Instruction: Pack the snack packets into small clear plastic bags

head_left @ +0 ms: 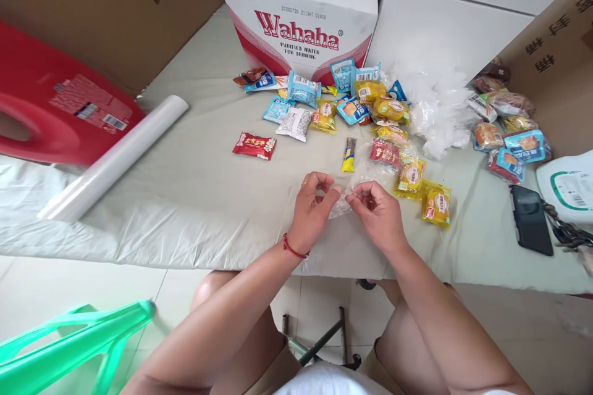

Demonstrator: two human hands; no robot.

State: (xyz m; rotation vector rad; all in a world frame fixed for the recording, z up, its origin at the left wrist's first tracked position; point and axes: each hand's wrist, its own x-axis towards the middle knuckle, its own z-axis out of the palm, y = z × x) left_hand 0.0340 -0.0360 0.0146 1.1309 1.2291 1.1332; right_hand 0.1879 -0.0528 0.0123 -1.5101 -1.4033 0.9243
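Observation:
Between my two hands is a clear plastic bag (341, 207), its edge pinched by the fingers of each. My left hand (315, 205), with a red string bracelet at the wrist, is closed on the bag's left side. My right hand (376, 213) pinches the right side, thumb against fingertips. Just beyond lie a small yellow and blue sachet (349, 155) and a red snack packet (385, 153) on crinkled clear plastic. Yellow-wrapped cakes (436, 204) rest to the right of my right hand. Another red packet (254, 145) lies farther left.
Mixed snack packets (303, 90) lie before a Wahaha water carton (303, 31). Beside them is a heap of clear bags (438, 108). Filled bags (509, 129), a phone (531, 220) and a white bottle (567, 185) are at right. A plastic roll (120, 154) and red jug (69, 92) stand left.

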